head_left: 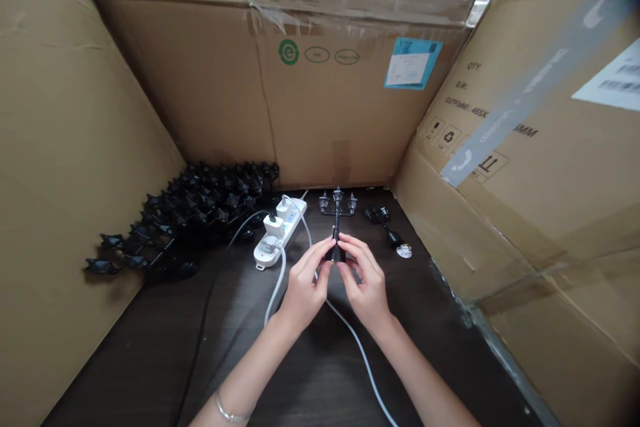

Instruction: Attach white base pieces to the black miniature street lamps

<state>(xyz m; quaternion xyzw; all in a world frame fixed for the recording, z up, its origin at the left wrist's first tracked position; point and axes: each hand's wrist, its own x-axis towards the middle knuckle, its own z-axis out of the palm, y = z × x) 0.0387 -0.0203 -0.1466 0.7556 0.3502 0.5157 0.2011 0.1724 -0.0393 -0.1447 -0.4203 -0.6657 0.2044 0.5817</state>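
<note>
A small black model street lamp (338, 209) with three lantern heads points away from me, its base toward my body. My left hand (309, 278) pinches the left side of that base between thumb and fingers. From the right, my right hand (366, 278) grips the same base, fingertips near those of the left. The underside of the base is mostly hidden by my fingers. To the right lies another black model street lamp (394, 235) with a small round whitish piece (404, 251) at its base end.
Many black model lamps (210, 203) are heaped at the left. A white power strip (295, 221) with plugged-in adapters stands behind my left hand, its pale cable (357, 340) running under my hands. Cardboard walls (325, 113) enclose the dark tabletop (240, 360) on three sides.
</note>
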